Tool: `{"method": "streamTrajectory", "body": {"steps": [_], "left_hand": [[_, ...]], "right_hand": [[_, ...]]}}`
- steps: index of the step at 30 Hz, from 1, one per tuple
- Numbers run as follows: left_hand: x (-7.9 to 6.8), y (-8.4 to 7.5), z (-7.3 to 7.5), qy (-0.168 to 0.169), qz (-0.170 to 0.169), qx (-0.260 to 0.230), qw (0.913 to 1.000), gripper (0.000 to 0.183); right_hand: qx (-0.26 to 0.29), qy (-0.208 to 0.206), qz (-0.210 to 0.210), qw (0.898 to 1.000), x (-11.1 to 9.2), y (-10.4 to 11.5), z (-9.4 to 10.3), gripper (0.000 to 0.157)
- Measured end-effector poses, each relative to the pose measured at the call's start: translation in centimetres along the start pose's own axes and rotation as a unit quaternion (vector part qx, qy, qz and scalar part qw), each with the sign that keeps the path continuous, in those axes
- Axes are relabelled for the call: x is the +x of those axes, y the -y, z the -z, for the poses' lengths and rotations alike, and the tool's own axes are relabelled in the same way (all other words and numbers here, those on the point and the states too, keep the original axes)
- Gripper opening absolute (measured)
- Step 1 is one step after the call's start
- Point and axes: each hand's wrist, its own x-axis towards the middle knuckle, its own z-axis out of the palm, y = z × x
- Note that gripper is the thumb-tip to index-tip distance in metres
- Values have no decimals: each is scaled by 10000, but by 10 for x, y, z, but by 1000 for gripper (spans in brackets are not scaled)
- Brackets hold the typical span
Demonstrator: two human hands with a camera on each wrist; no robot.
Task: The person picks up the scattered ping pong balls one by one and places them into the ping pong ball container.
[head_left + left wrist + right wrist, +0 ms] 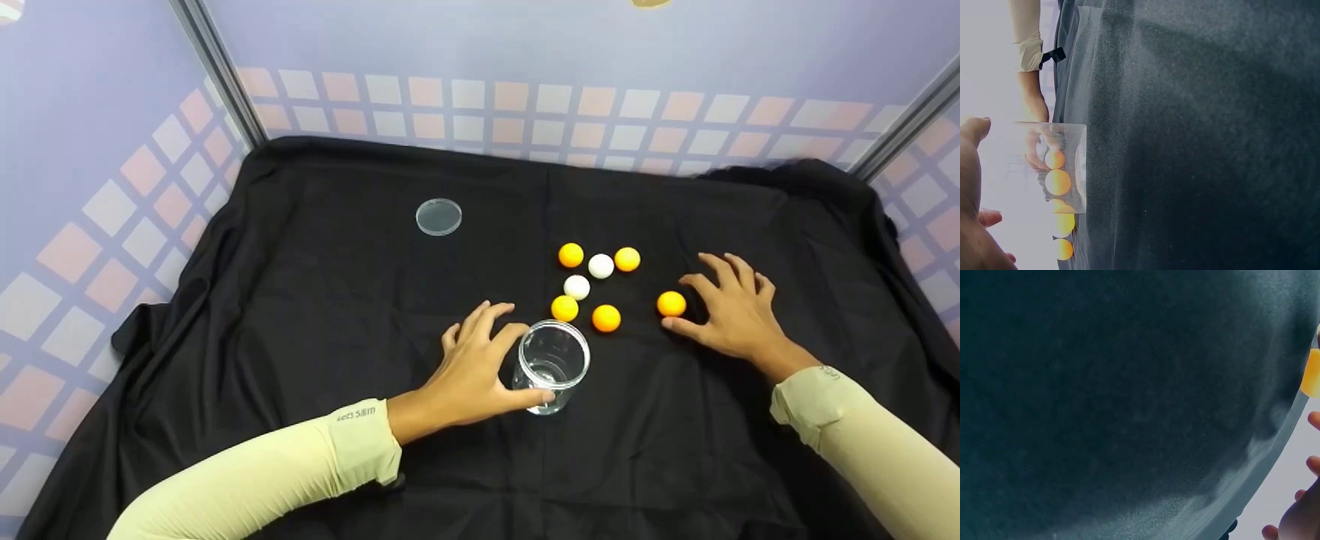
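Observation:
A clear, round jar (553,367) stands upright on the black cloth, mouth up. Beside its left side my left hand (469,367) spreads around it, thumb in front and forefinger near the rim; contact is hard to make out. In the left wrist view the jar (1067,135) shows orange balls through its wall. Farther right, my right hand (731,311) is spread about an orange ball (671,304), thumb and forefinger on either side without a visible pinch. Part of an orange ball (1312,374) appears at the right wrist view's edge.
Between the hands lie several other orange balls (606,318) and two white balls (601,265). A clear round lid (439,217) rests farther back on the left. The black cloth (337,262) has folds, and patterned walls (487,45) stand behind and at the sides.

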Motion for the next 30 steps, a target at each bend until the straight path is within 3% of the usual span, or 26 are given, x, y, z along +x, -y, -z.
{"method": "streamTrajectory", "body": {"steps": [19, 30], "left_hand": [[0, 0, 0, -10, 2, -22, 10000, 82], [0, 0, 1, -7, -14, -28, 10000, 84]], "right_hand": [[-42, -79, 250, 9996, 1, 2, -6, 46], [-40, -101, 257, 9996, 1, 2, -6, 45]]}}
